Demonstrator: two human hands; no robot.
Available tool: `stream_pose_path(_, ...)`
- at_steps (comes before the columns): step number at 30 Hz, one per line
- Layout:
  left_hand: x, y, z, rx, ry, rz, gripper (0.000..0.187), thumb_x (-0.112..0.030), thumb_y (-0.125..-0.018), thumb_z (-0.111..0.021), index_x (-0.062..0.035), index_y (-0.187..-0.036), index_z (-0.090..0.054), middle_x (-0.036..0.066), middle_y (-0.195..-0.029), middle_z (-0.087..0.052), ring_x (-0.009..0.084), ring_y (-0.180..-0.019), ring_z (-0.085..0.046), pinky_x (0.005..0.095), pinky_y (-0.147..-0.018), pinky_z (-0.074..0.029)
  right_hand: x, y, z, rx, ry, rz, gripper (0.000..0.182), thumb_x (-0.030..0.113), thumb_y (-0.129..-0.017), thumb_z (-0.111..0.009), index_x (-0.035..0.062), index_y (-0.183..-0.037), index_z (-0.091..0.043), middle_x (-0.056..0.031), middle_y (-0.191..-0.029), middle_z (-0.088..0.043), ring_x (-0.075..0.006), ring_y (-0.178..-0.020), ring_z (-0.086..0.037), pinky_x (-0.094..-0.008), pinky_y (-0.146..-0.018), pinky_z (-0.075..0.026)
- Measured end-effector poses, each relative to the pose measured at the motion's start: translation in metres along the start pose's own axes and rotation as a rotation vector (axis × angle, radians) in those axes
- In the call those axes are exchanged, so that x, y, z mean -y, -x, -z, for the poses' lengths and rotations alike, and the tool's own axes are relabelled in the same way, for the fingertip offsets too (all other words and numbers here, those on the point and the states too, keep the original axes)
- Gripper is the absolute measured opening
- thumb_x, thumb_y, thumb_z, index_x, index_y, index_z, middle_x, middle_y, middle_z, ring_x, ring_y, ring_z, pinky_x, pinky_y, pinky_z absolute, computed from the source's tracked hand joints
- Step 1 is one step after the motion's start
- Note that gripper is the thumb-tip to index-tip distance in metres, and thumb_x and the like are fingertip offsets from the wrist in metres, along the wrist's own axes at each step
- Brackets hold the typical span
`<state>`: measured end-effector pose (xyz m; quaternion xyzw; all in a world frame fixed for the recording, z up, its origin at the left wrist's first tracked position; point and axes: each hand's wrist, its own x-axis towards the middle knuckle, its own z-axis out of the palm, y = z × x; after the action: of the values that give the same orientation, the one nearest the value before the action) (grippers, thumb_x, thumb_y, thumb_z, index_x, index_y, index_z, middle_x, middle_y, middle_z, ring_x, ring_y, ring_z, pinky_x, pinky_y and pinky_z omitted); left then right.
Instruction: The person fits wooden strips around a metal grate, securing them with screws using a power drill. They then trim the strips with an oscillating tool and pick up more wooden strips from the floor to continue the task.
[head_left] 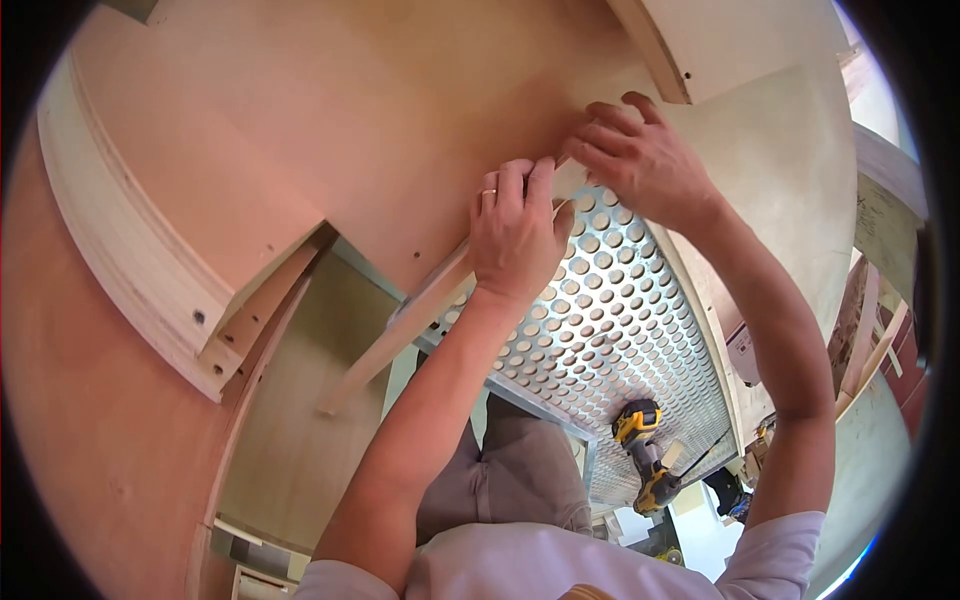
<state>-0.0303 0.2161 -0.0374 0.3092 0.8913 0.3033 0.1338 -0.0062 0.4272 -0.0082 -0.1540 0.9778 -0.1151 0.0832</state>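
My left hand (515,235), with a ring on one finger, is closed around a narrow wooden strip (375,355). The strip slants from the lower left up beneath my palm, along the edge of a large plywood panel (300,110). Just to the right, my right hand (645,165) has its fingers bent and its thumb side turned to my left fingertips. Its thumb and index finger come together at the panel's edge; whatever they pinch is too small to make out. Under both hands lies a perforated metal sheet (610,330) with rows of round holes.
A yellow and black cordless drill (645,455) lies on the perforated metal. Curved wooden pieces with screw holes stand at the left (140,220) and a pale panel (740,40) at the upper right. Wood offcuts (870,330) lean at the far right.
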Motion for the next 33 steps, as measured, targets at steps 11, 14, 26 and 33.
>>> stream_pose_path(11, 0.108, 0.184, 0.11, 0.066, -0.152, 0.18, 0.049, -0.013, -0.081, -0.083, 0.0, -0.124, -0.065, 0.013, -0.114, -0.061, 0.0309, -0.104, -0.059, 0.0403, -0.088, -0.052, 0.0, 0.003, -0.008, 0.005, 0.126, 0.014, 0.038, 0.011, -0.087, -0.072, 0.0106, -0.124, -0.066, -0.0037, -0.124, -0.07, -0.0233, -0.126, -0.059, -0.0484, -0.114, -0.039)
stream_pose_path(14, 0.111, 0.189, 0.115, 0.072, -0.14, 0.18, 0.047, -0.012, -0.081, -0.083, 0.0003, -0.123, -0.065, 0.013, -0.113, -0.061, 0.0302, -0.103, -0.059, 0.0399, -0.088, -0.052, 0.003, 0.0, -0.004, -0.009, 0.091, 0.017, 0.039, 0.01, -0.084, -0.075, 0.0097, -0.122, -0.067, -0.0044, -0.123, -0.071, -0.0237, -0.123, -0.061, -0.0458, -0.112, -0.041)
stream_pose_path(26, 0.098, 0.162, 0.116, 0.118, -0.065, 0.201, 0.046, -0.015, -0.081, -0.083, -0.0002, -0.121, -0.066, 0.013, -0.113, -0.061, 0.0326, -0.104, -0.059, 0.0424, -0.089, -0.051, 0.003, 0.001, -0.004, -0.032, 0.095, 0.013, 0.039, 0.011, -0.082, -0.078, 0.0094, -0.118, -0.067, -0.004, -0.121, -0.071, -0.0242, -0.121, -0.062, -0.0432, -0.109, -0.044)
stream_pose_path(33, 0.067, 0.102, 0.072, 0.062, 0.044, 0.104, 0.048, -0.014, -0.08, -0.082, -0.0011, -0.124, -0.064, 0.013, -0.115, -0.06, 0.0331, -0.106, -0.06, 0.0429, -0.09, -0.051, 0.005, -0.001, -0.003, -0.003, 0.151, 0.002, 0.034, 0.011, -0.086, -0.074, 0.0113, -0.119, -0.065, -0.0025, -0.12, -0.071, -0.0234, -0.123, -0.06, -0.0448, -0.109, -0.043)
